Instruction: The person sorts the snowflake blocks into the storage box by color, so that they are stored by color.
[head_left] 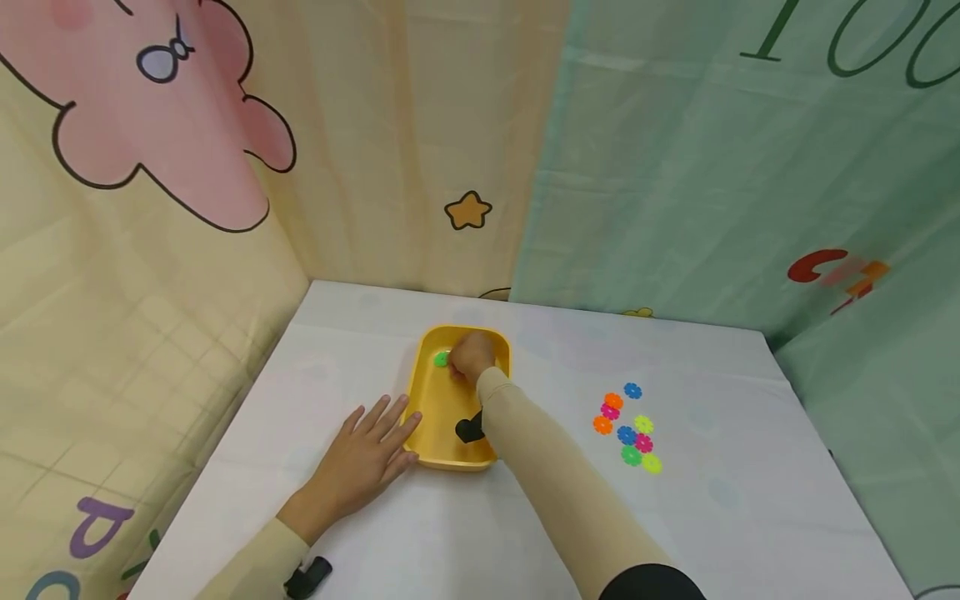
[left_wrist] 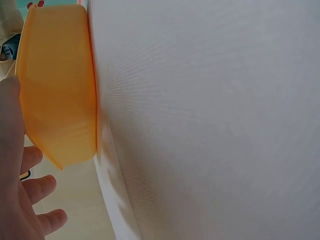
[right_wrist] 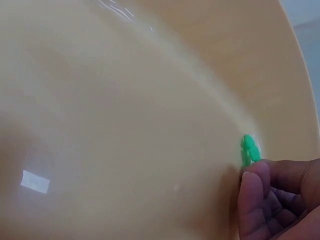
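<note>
A yellow plastic tray (head_left: 438,400) stands on the white-covered table, longer from front to back. My right hand (head_left: 471,357) reaches into its far part and pinches a green flower-shaped disc (head_left: 441,359) between thumb and forefinger. In the right wrist view, this disc (right_wrist: 252,148) is tilted on edge, close to the tray's curved wall (right_wrist: 260,75). With fingers spread and nearly straight, my left hand (head_left: 360,462) rests at the tray's left rim. The left wrist view shows the tray's outer side (left_wrist: 60,80) beside that hand's fingers (left_wrist: 40,189).
To the right of the tray lie several flower-shaped discs, among them a blue one (head_left: 633,390), an orange one (head_left: 603,425), a pink one (head_left: 643,442) and a yellow one (head_left: 652,463). Printed curtains (head_left: 420,167) hang around the table (head_left: 727,517).
</note>
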